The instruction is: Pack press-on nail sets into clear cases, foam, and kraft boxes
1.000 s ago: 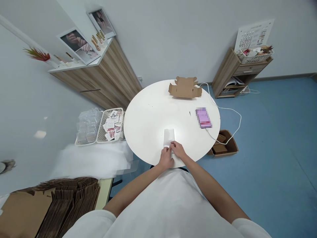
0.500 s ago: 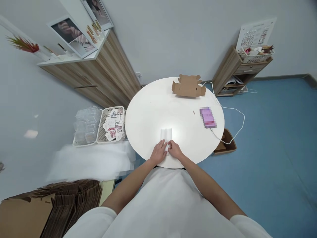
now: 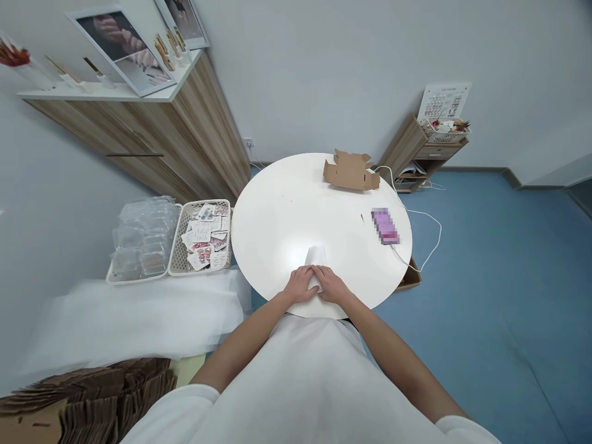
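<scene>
A small white folded piece (image 3: 316, 254) lies near the front edge of the round white table (image 3: 287, 216). My left hand (image 3: 300, 285) lies on its near end with the fingers stretched flat. My right hand (image 3: 331, 286) presses on the same end from the right, its fingers also laid flat. The near half of the white piece is hidden under both hands. At the table's far side lies a brown cardboard box blank (image 3: 351, 171), partly folded. A pink phone (image 3: 385, 226) on a white cable (image 3: 425, 216) lies to the right.
Left of the table a white basket (image 3: 202, 238) holds printed cards, beside a tray of clear plastic packs (image 3: 141, 239). White foam sheet (image 3: 134, 320) covers a low surface; flat cardboard blanks (image 3: 92, 401) are stacked at bottom left. Wooden cabinet (image 3: 152, 135) at left, small shelf unit (image 3: 416, 154) at back right.
Both hands went from pinching the near end of the white piece to lying flat on it. The camera view shifted, so the table and shelves sit differently in the frame.
</scene>
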The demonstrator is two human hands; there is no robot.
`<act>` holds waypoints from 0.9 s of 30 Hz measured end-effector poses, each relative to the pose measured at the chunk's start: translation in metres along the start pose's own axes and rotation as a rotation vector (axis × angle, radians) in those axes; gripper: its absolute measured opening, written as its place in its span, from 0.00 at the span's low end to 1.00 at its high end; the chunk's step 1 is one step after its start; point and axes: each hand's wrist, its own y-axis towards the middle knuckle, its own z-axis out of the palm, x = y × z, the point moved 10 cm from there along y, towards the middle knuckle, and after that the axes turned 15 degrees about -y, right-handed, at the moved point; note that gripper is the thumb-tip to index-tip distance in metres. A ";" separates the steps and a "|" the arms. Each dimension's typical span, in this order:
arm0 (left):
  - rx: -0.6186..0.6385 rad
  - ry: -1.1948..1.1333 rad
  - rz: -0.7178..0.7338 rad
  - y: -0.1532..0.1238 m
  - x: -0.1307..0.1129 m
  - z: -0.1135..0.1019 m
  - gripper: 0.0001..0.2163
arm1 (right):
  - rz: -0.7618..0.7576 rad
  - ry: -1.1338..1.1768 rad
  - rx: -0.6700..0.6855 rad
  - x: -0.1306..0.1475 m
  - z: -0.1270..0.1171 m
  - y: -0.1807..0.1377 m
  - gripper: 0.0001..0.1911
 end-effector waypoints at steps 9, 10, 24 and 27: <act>0.012 -0.160 -0.092 -0.008 0.025 -0.011 0.20 | 0.162 0.265 0.253 -0.021 -0.002 0.000 0.13; -0.019 -0.161 -0.119 -0.004 0.031 -0.012 0.16 | 0.180 0.284 0.248 -0.025 -0.004 0.007 0.11; -0.311 -0.276 -0.403 0.010 0.068 -0.023 0.16 | 0.646 0.298 -0.271 -0.069 -0.006 0.005 0.26; -0.355 -0.335 -0.387 0.004 0.066 -0.024 0.18 | 0.680 0.410 -0.275 -0.070 0.005 -0.018 0.27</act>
